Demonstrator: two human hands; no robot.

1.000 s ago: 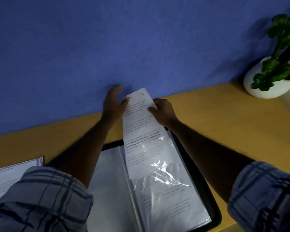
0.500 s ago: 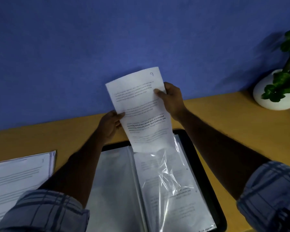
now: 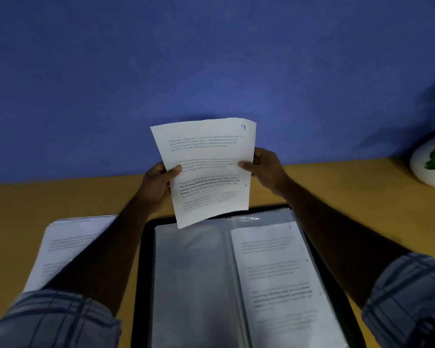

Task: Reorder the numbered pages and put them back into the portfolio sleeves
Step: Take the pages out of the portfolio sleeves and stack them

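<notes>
Out of its sleeve (image 3: 274, 272) now, page 9 (image 3: 206, 169) hangs over the portfolio (image 3: 146, 272), left hand (image 3: 156, 187) and right hand (image 3: 266, 169) pinching it, likely bound for the stack (image 3: 68, 242).

View: head, wide-angle | Position: above desk (image 3: 60, 197), over open portfolio (image 3: 142, 259) | Facing: forward and down, toward blue wall (image 3: 211, 59) | Range: close; sleeves (image 3: 48, 320) fill lower corners

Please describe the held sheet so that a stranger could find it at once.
Before the blue wall, above the open portfolio on the desk, the left hand and right hand hold one sheet up by its sides. Unlike the stack at left and the sleeved page below, it is off the desk and shows a handwritten 9 in its top right corner.
</notes>
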